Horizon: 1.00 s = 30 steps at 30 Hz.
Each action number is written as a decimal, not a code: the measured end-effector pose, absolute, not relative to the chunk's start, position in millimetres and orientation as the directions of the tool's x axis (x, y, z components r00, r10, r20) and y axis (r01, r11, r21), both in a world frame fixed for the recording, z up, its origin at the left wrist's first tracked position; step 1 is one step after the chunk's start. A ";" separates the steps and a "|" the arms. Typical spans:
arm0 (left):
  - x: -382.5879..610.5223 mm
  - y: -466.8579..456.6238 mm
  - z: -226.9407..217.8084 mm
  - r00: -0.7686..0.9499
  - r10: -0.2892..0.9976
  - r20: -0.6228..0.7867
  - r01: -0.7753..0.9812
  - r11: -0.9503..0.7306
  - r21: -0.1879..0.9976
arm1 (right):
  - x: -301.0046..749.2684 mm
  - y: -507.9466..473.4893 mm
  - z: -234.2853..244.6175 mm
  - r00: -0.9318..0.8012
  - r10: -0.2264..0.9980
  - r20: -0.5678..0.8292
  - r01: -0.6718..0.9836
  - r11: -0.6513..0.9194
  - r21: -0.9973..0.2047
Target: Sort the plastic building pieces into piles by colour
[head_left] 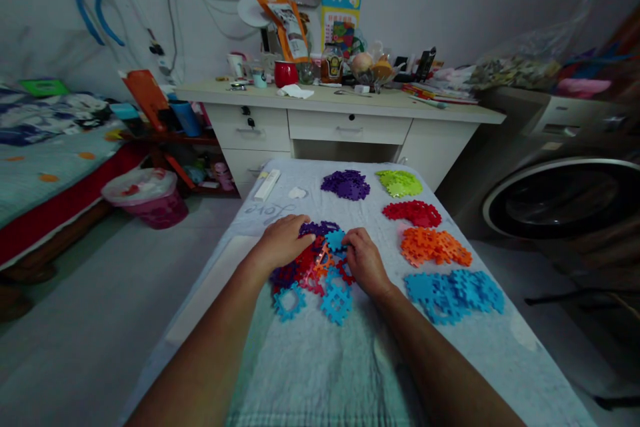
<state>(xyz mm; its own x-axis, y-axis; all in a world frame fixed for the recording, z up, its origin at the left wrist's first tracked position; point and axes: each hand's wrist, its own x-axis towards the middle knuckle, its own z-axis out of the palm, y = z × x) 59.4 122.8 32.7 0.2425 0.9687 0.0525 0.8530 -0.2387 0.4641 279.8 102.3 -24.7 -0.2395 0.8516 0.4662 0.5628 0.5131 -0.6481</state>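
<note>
A mixed heap of plastic snowflake pieces (320,277) in blue, red, purple and orange lies on a cloth-covered table (310,360). My left hand (283,240) rests palm down on the heap's left side, fingers together and curled over purple pieces. At the heap's right side, my right hand (364,260) pinches a blue piece (336,240) at its fingertips. Sorted piles lie to the right and behind: purple (346,184), green (399,183), red (413,213), orange (434,247) and blue (454,293).
A white desk (345,121) with cups, bottles and clutter stands beyond the table. A washing machine (565,200) is at the right, a bed (45,167) and a pink bin (146,197) at the left. A white tube (268,184) lies at the table's far left corner.
</note>
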 end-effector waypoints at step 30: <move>93.4 52.8 -35.9 0.213 0.945 0.248 0.874 -0.298 0.384 | 290.0 115.2 -36.8 -0.180 0.900 0.397 0.592 0.422 -0.687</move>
<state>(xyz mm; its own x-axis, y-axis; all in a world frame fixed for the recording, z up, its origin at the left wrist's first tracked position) 93.4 52.8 -35.9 0.2132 0.9451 0.2477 0.8739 -0.2978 0.3842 290.0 115.2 -36.8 -0.1805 0.8999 0.3969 0.5918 0.4217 -0.6870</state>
